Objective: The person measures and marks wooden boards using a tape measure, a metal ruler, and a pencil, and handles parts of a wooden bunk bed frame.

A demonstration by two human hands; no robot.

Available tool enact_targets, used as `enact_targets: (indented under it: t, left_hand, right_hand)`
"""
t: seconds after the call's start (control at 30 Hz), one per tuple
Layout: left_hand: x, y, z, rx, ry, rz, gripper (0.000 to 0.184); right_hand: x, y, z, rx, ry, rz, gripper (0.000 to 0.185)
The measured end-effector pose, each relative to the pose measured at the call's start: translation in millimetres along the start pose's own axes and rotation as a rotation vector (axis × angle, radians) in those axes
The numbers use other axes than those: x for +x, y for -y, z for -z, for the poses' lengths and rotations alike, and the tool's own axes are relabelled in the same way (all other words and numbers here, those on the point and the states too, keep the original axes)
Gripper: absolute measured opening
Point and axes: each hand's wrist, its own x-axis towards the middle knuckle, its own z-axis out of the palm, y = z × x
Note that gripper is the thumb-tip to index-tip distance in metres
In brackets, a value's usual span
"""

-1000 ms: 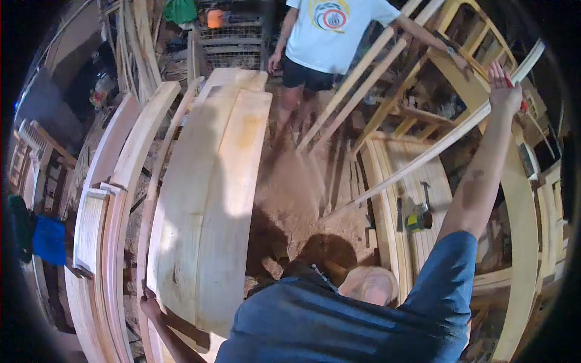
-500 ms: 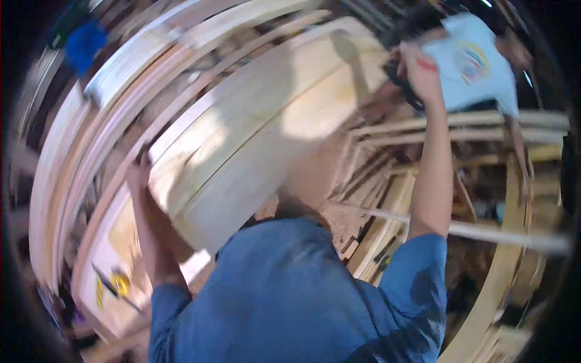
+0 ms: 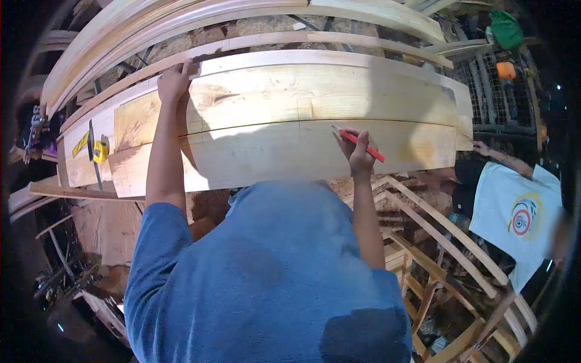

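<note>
Right hand (image 3: 361,158) moved red pencil (image 3: 349,137) over boards (image 3: 266,142).

- My work surface (image 3: 82,172): a broad, pale wooden base, exposed along the far edge and at the left end.
- Lying flat upon it, before me: a far board (image 3: 260,91) and a near board (image 3: 254,152), set side by side along a dark seam.
- Left end: a yellow tape measure (image 3: 100,152), a slim dark bar (image 3: 91,138) and a yellow strip (image 3: 80,145).

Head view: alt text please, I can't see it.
A person holds a red pencil in the right hand over long pale boards, left hand at their far edge. A yellow tape measure lies near the boards' left end; a co-worker in white is at right.
</note>
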Motion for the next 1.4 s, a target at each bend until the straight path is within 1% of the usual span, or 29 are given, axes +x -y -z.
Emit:
enact_targets:
  t: [0.03, 0.07, 0.1, 0.13, 0.17, 0.27, 0.33, 0.37, 0.43, 0.47, 0.53, 0.57, 0.6, 0.63, 0.67, 0.7, 0.73, 0.77, 0.8, 0.83, 0.87, 0.9, 0.93, 0.97, 1.0, 1.1, 1.27, 1.37, 1.4]
  left_hand:
    - [-0.7, -4.7, 1.2, 0.014, 0.009, 0.0, 0.065]
    - [-1.9, -5.0, -0.2, -0.109, 0.034, 0.062, 0.066]
    - [0.2, -5.3, -0.6, -0.076, 0.008, 0.082, 0.067]
    - [-0.1, 1.8, -9.7, -0.127, -0.032, 0.048, 0.066]
    - [5.5, 3.5, -11.3, -0.203, -0.023, 0.085, 0.066]
    - [8.9, 4.5, -13.5, -0.178, 0.001, 0.158, 0.069]
    - [13.5, 8.0, -12.4, -0.1, 0.057, 0.127, 0.068]
    - [14.0, 5.7, -11.3, -0.026, 0.055, 0.123, 0.067]
    - [6.0, 3.7, -15.5, -0.033, -0.051, 0.063, 0.063]
    - [-2.1, 1.8, -17.6, -0.037, -0.103, 0.035, 0.062]
    - [-38.4, -36.2, -17.0, -0.079, -0.236, -0.048, 0.054]
    - [-54.2, -39.0, -31.6, -0.104, -0.288, -0.163, 0.049]
    - [-80.4, -55.7, -36.8, -0.104, -0.277, -0.158, 0.047]
    - [-106.3, -64.6, -51.0, -0.269, -0.334, -0.247, 0.049]
    - [-148.5, -119.7, -13.5, -0.37, -0.105, -0.121, 0.053]
    - [-181.1, -155.4, -4.0, -0.161, -0.162, -0.185, 0.057]
    - [-182.8, -149.3, -16.5, -0.089, -0.218, -0.249, 0.06]
    - [-178.9, -151.7, -13.1, -0.115, -0.158, -0.156, 0.062]
    - [-177.0, -152.7, -15.2, -0.187, -0.163, -0.112, 0.064]
    - [-172.7, -134.5, -43.8, -0.037, -0.301, -0.232, 0.064]
    - [-172.2, -146.4, -24.8, -0.108, -0.175, -0.15, 0.064]
    - [-169.3, -146.4, -26.5, -0.114, -0.108, -0.098, 0.063]
    - [-172.0, -138.8, -48.0, -0.052, -0.218, -0.142, 0.065]
    - [-173.1, -145.3, -29.6, -0.152, -0.134, -0.092, 0.067]
    - [-175.9, -144.8, -38.5, -0.056, -0.187, -0.09, 0.073]
    - [-178.8, -145.2, -33.4, -0.078, -0.125, -0.063, 0.082]
    - [-181.6, -141.8, -17.2, -0.16, -0.127, -0.07, 0.078]
    - [-180.8, -137.1, -19.0, -0.161, -0.139, -0.096, 0.076]
    - [-181.2, -136.2, -18.0, -0.185, -0.143, -0.108, 0.076]
  right_hand:
    - [2.7, -4.8, 4.0, 0.01, 0.047, 0.022, 0.053]
    - [7.0, -15.3, 7.5, 0.046, 0.098, 0.067, 0.052]
    - [8.7, -11.9, 12.4, 0.029, 0.128, 0.054, 0.05]
    - [10.8, -8.3, 16.9, 0.012, 0.159, 0.041, 0.049]
    - [10.6, 2.5, 14.8, -0.05, 0.174, -0.035, 0.047]
    - [12.8, -15.4, 11.5, 0.044, 0.146, 0.03, 0.041]
    - [10.7, 10.5, 6.6, -0.051, 0.194, -0.007, 0.036]
    - [10.3, 26.1, 7.1, 0.013, 0.173, -0.092, 0.033]
    - [10.3, 49.2, 5.6, 0.153, 0.129, -0.259, 0.028]
    - [12.9, 44.4, 11.4, 0.194, 0.106, -0.281, 0.025]
    - [20.9, 29.9, 24.5, 0.27, 0.069, -0.329, 0.021]
    - [24.2, 31.0, 27.1, 0.276, 0.058, -0.318, 0.02]
    - [24.1, 31.1, 27.3, 0.285, 0.052, -0.311, 0.019]
    - [22.4, 29.2, 24.6, 0.294, 0.053, -0.314, 0.019]
    - [21.7, 34.0, 21.1, 0.202, 0.061, -0.299, 0.019]
    - [21.6, 45.4, 20.5, 0.108, 0.082, -0.288, 0.02]
    - [22.2, 50.8, 20.8, 0.015, 0.115, -0.277, 0.021]
    - [22.7, 28.6, 26.2, -0.171, 0.139, -0.146, 0.022]
    - [26.4, 18.5, 29.6, -0.164, 0.162, -0.131, 0.022]
    - [29.6, 9.2, 33.3, -0.157, 0.185, -0.115, 0.022]
    - [30.8, 15.7, 33.3, 0.029, 0.203, -0.249, 0.019]
    - [30.6, 28.9, 27.2, 0.001, 0.191, -0.26, 0.023]
    - [34.0, 25.3, 30.7, 0.008, 0.206, -0.306, 0.024]
    - [33.7, 23.4, 29.1, 0.076, 0.141, -0.341, 0.027]
    - [33.4, 24.4, 27.2, 0.117, 0.131, -0.324, 0.03]
    - [37.6, 25.1, 26.3, 0.092, 0.182, -0.266, 0.035]
    - [53.4, 15.7, 31.5, 0.129, 0.282, -0.285, 0.04]
    - [40.8, 26.3, 0.8, 0.126, 0.071, -0.203, 0.045]
    - [39.4, 23.0, -6.1, 0.038, -0.05, -0.184, 0.04]
